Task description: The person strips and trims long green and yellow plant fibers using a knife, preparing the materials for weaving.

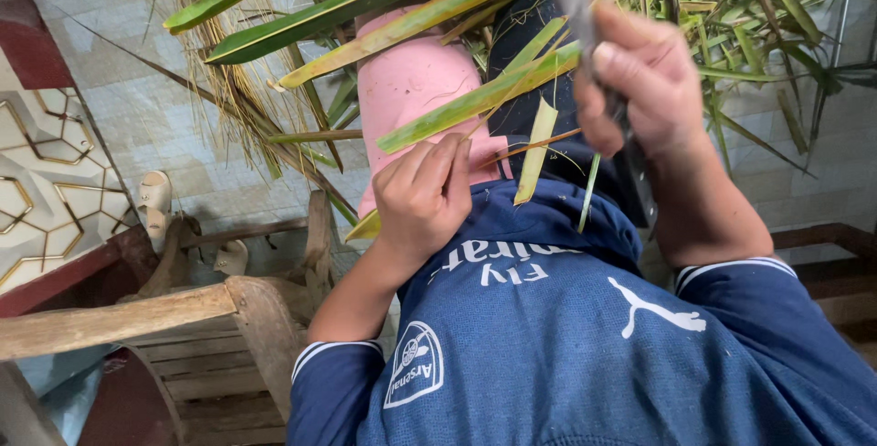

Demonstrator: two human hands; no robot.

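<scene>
— Fingers first: what do yours hold?

— Your left hand (422,195) has its fingers curled shut around a green leaf strip (475,99), pinching it low against your lap. Your right hand (639,80) clamps its fingers tight on the handle of a knife (585,16), whose grey blade points up and away, lying against the same strip.

— And where does the strip run?

— Slantwise, from your left fist up toward the knife, over the pink cloth (411,80) on your knee. A thin yellow-green sliver (534,153) hangs just beside it.

— Farther out?

— More long leaves (347,3) cross above; a wooden chair (210,327) stands at your left, a sandal (155,199) on the tiled floor beyond.
</scene>
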